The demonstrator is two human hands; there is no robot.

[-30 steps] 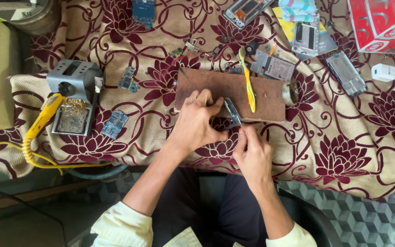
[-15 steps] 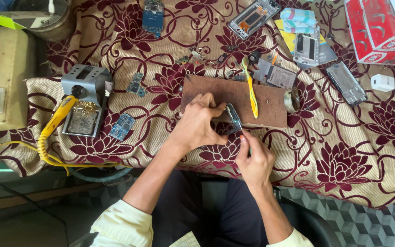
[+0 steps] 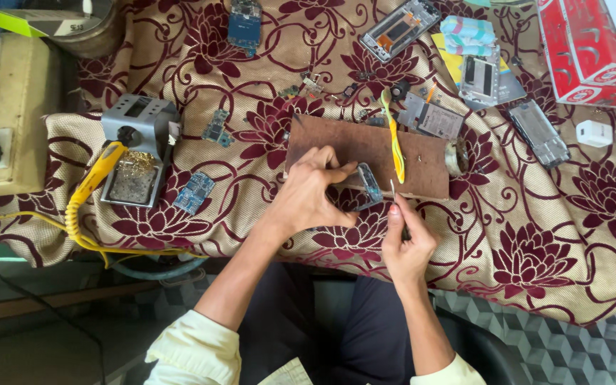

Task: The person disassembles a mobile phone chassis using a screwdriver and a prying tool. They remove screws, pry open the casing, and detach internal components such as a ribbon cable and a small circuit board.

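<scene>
Small phone board (image 3: 369,184), held on edge at the near rim of the brown wooden block (image 3: 365,153). Looks light, thin, stiff and fragile; best gripped by its edges. Left hand (image 3: 308,196) pinched shut on it, fingers along its sides. Right hand (image 3: 408,246), just right of the board, closed on slim tweezers (image 3: 396,203). Yellow toothbrush (image 3: 393,135) atop the block.

A table draped in a maroon-flowered cloth (image 3: 550,235) is carrying a brown board (image 3: 336,146) near its front edge, a soldering stand (image 3: 137,146) toward the left edge, and a red box (image 3: 586,50) at the far right corner.
</scene>
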